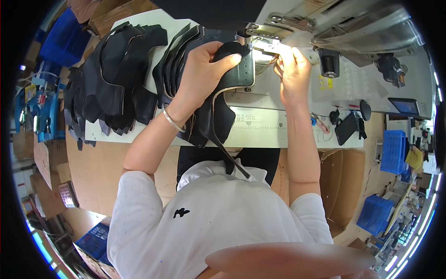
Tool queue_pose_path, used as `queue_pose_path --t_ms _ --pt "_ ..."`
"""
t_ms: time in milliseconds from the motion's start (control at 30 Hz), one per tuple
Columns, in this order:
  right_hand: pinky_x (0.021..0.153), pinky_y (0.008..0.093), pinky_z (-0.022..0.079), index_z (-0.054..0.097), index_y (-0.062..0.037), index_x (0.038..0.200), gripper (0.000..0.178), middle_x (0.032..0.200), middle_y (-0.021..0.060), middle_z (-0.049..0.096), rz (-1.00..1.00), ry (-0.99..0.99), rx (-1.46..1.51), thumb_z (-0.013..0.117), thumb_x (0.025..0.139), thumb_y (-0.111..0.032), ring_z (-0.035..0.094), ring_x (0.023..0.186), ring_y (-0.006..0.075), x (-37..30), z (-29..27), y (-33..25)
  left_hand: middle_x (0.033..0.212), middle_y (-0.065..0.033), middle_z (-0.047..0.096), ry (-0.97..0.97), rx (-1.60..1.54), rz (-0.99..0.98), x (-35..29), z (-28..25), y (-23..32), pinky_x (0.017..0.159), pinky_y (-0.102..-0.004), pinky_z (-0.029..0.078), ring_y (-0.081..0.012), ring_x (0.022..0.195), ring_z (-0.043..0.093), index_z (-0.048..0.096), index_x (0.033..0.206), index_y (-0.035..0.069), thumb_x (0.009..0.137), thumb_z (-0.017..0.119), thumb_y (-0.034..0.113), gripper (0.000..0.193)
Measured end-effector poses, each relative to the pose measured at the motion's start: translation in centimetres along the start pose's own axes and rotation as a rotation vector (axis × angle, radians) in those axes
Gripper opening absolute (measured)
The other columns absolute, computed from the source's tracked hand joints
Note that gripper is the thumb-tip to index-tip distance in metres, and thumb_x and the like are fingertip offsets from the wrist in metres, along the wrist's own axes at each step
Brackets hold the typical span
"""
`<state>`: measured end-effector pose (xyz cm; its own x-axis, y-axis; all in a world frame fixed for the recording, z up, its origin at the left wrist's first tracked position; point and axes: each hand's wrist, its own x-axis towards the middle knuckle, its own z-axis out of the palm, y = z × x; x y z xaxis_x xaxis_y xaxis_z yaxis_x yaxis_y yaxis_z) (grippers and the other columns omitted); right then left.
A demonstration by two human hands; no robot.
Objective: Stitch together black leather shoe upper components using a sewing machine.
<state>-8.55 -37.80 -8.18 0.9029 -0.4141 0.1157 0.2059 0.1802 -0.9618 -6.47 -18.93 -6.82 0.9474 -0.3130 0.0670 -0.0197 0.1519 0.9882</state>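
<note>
Your shirt [251,209] bears a motif [181,212]; your left hand [204,69] grips a black panel [240,74]. I can't tell what your right hand [294,72] holds. Scale markings [253,126] line the tabletop [272,138].

**Surroundings, by clock position**

10 o'clock: blue crate [65,39]. 9: blue rack [51,135] carrying small items. 8: dark-blue basket [94,242]. 4: blue bin [374,215]; nearer centre, open cardboard box [354,181]. 3: blue container [393,151], yellow cloth [414,158] just beside it; closer in, flat black device [346,129] on the surface [267,138].
</note>
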Motion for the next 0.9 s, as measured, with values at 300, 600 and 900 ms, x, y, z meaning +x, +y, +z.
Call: queue_pose_path --t_ms 300,600,900 --pt "0.049 0.0212 0.023 0.041 -0.0112 0.073 0.032 0.063 -0.0063 0.032 -0.116 -0.120 -0.058 0.050 0.100 -0.025 0.028 0.055 0.0025 -3.4 -1.2 0.4 0.072 -0.0160 0.066 0.074 0.192 0.228 0.5 0.2 -1.1 0.064 -0.0301 0.048 -0.0129 0.068 0.060 0.066 0.091 -0.008 0.076 0.070 0.016 0.029" --pt "0.052 0.0214 0.026 0.041 -0.0094 0.067 0.033 0.062 -0.0059 0.036 0.022 -0.033 -0.364 0.054 0.096 -0.018 0.031 0.057 0.0036 -9.0 -4.5 4.7 0.071 -0.0154 0.064 0.055 0.147 0.200 0.6 -0.5 -1.9 0.064 -0.0315 0.047 -0.0194 0.065 0.060 0.065 0.085 -0.008 0.076 0.070 0.018 0.028" --pt "0.051 0.0245 0.028 0.049 -0.0032 0.066 0.030 0.059 -0.0022 0.039 -0.127 -0.007 -0.723 0.064 0.090 -0.013 0.034 0.058 0.0065 -12.4 -8.5 7.1 0.057 0.0028 0.045 -0.154 0.334 -0.053 -0.2 -2.1 0.2 0.050 -0.0235 0.034 -0.0046 0.057 0.038 0.057 0.058 0.002 0.079 0.076 0.037 0.045"
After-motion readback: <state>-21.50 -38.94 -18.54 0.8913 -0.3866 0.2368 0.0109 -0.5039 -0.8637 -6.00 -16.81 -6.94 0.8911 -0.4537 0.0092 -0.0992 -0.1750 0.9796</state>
